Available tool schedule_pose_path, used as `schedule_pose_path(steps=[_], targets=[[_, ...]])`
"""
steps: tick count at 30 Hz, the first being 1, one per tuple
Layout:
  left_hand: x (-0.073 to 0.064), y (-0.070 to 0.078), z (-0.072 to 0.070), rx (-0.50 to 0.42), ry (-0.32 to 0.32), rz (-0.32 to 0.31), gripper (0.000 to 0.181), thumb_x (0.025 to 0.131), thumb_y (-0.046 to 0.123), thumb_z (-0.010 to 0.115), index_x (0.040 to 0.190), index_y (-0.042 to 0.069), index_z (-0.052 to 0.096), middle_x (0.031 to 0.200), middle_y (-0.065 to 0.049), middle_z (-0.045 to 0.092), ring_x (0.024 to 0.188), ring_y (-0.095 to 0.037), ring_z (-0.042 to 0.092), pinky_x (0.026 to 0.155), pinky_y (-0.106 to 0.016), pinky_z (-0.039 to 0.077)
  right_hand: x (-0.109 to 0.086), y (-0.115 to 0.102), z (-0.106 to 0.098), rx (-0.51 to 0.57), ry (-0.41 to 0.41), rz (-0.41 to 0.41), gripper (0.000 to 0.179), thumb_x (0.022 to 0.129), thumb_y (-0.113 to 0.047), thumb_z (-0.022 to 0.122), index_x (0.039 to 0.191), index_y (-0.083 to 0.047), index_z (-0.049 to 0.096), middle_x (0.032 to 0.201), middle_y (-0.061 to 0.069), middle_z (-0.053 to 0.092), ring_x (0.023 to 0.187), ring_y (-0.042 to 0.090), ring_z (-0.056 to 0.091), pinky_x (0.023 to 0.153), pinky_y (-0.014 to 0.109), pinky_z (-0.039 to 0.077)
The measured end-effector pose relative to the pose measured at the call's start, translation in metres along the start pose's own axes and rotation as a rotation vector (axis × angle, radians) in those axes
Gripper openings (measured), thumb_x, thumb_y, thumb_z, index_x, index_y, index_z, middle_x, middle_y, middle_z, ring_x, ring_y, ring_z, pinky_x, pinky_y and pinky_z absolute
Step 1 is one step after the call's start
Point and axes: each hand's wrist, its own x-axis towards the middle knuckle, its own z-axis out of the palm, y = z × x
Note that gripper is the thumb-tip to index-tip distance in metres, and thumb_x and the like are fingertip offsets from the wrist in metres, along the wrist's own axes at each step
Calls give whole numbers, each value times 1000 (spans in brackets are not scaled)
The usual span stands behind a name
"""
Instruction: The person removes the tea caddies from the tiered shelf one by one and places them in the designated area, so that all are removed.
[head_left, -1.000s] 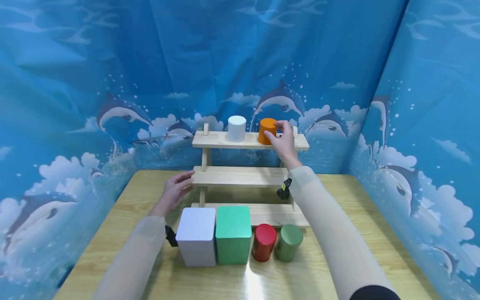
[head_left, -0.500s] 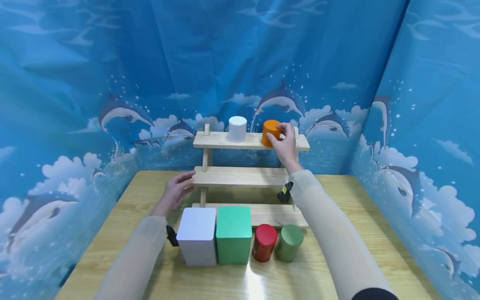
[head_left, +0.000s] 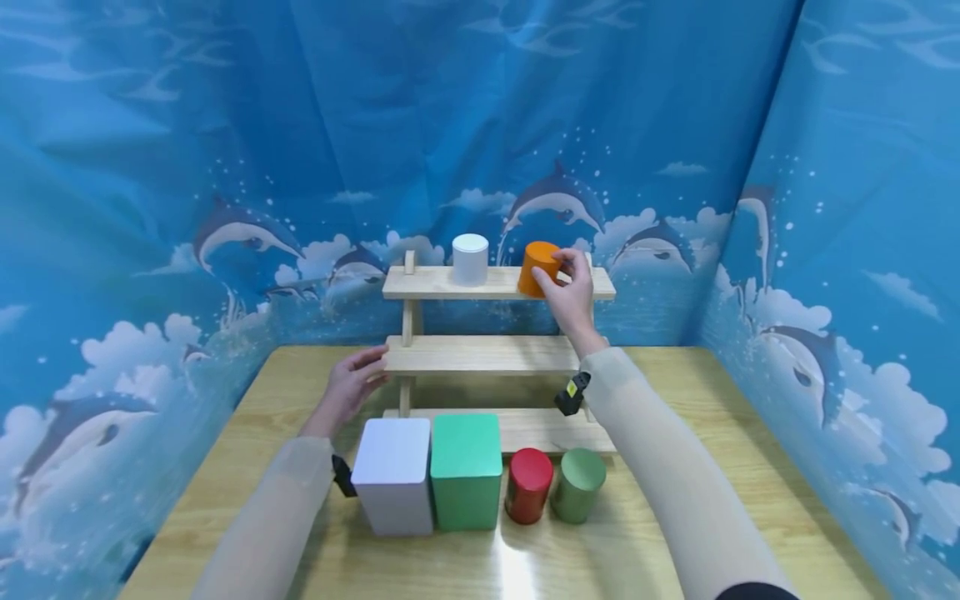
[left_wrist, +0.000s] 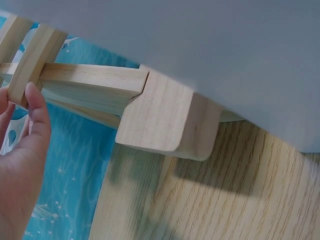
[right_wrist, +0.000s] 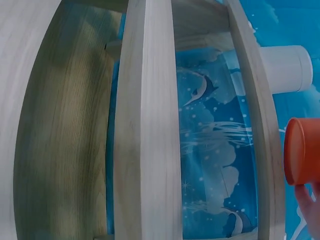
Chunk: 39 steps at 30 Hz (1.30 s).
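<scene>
We pinch the orange cylinder (head_left: 537,268) with our right hand (head_left: 573,298) at the top shelf (head_left: 504,282), beside the white cylinder (head_left: 470,262). Our left hand (head_left: 349,387) grips the middle shelf's (head_left: 480,355) end. On the surface (head_left: 712,417), the pale box (head_left: 393,475), green box (head_left: 466,472), red cylinder (head_left: 529,483) and olive cylinder (head_left: 579,485) partly block the bottom shelf (head_left: 540,428).

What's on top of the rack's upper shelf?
A white cylinder stands there. The right hand holds an orange cylinder at the front of the shelf, contact unclear. What lies behind that hand is covered.
</scene>
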Motion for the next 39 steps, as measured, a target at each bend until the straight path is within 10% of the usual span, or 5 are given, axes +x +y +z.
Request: schedule_pose_path(steps=[39], targets=[[-1,1,-1,-50,-24,-3,45,91,7,59,134,0,46,124,-6,51,98,-12,58,85,-30,53,-62,-32,-32,161,-36,88,37,83,-3,68,112,6,46,114,13,54,104,27,54,95,42,46]])
